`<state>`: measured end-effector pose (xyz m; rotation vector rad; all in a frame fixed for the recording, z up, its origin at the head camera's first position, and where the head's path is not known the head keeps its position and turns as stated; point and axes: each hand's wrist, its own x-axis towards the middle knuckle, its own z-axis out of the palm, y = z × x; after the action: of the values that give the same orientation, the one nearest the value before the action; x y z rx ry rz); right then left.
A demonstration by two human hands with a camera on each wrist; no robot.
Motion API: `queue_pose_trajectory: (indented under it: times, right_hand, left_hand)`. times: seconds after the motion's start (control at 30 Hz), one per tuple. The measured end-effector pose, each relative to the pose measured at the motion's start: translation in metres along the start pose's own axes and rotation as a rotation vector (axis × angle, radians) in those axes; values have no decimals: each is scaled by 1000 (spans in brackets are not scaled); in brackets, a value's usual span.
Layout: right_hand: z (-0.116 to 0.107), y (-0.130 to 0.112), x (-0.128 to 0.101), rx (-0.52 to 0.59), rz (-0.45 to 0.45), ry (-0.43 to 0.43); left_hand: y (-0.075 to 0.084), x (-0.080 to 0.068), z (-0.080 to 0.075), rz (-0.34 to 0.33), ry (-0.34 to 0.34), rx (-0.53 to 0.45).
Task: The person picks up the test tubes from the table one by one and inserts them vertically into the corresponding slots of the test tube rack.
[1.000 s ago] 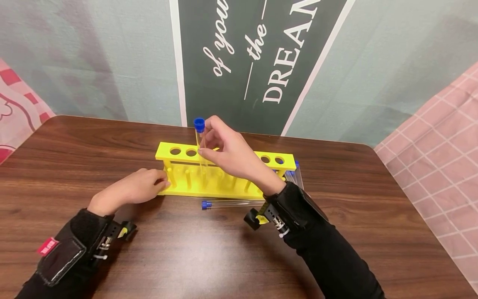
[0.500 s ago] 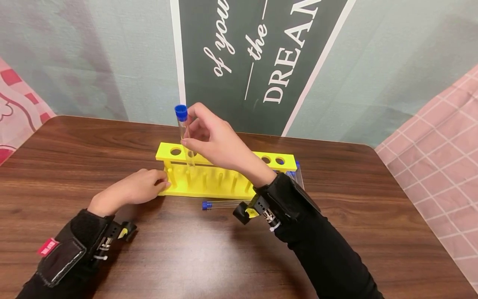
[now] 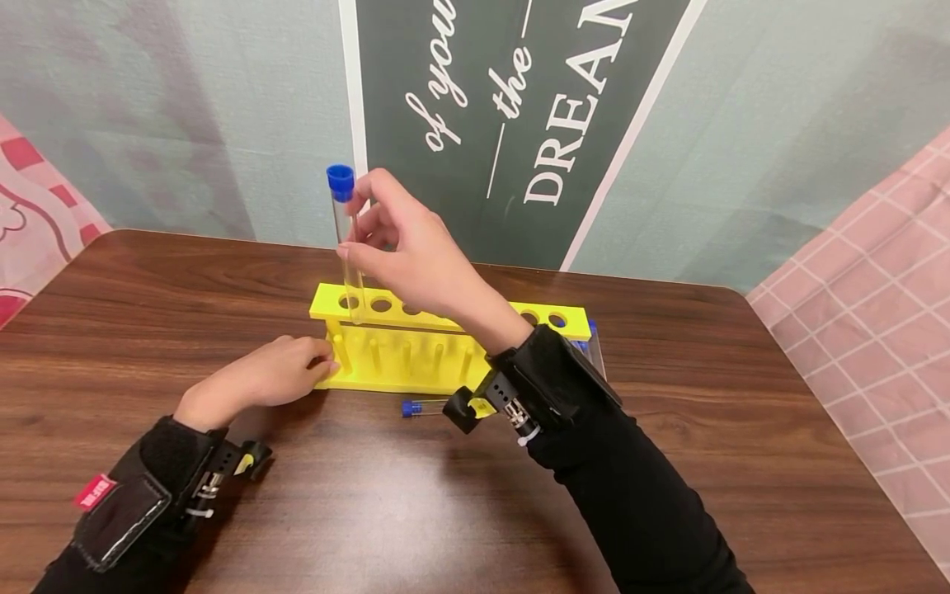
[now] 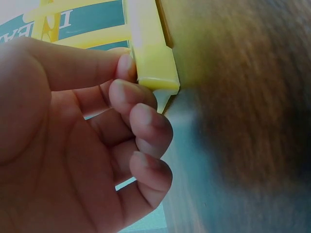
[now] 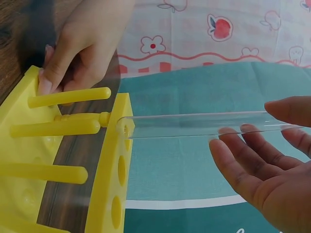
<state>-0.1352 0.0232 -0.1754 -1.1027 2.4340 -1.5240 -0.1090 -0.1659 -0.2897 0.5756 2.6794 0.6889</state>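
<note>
My right hand point(image 3: 416, 256) pinches a clear test tube point(image 3: 346, 227) with a blue cap between thumb and fingers. The tube stands nearly upright, cap up, over the leftmost hole of the yellow test tube rack point(image 3: 416, 375). In the right wrist view, the rounded bottom of the test tube point(image 5: 194, 124) meets the end hole of the rack point(image 5: 109, 160); whether it has entered I cannot tell. At the rack's left end, my left hand point(image 3: 278, 369) grips the base. The left wrist view has thumb and index finger on that corner of the rack point(image 4: 153, 53).
Another blue-capped tube point(image 3: 411, 408) lies on the wooden table point(image 3: 356, 511) in front of the rack, partly hidden by my right wrist's camera. More tubes point(image 3: 592, 351) lie by the rack's right end. A printed cloth point(image 3: 282, 124) hangs behind the table.
My right hand has lifted the test tube upward and carried it left, from about the third hole to the leftmost. My left hand stays on the rack's end.
</note>
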Motion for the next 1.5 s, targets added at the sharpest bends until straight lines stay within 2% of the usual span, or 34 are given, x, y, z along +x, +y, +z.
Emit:
queue_pose_trajectory:
  times: [0.3, 0.53, 0.67, 1.17, 1.33, 1.5]
  right_hand:
    - [-1, -3, 7, 1, 38, 14]
    - [1, -1, 12, -35, -10, 33]
    - [2, -2, 15, -60, -7, 19]
    - [2, -11, 29, -304, 231, -138]
    - [4, -6, 29, -405, 270, -178]
    - [6, 1, 29, -451, 292, -210]
  left_hand:
    - [0, 0, -1, -8, -6, -10]
    - [0, 0, -1, -14, -12, -15]
    - [0, 0, -1, -9, -12, -15]
    - [-1, 0, -1, 19, 5, 7]
    - [-1, 1, 0, 13, 1, 17]
    - [-1, 1, 0, 6, -1, 19]
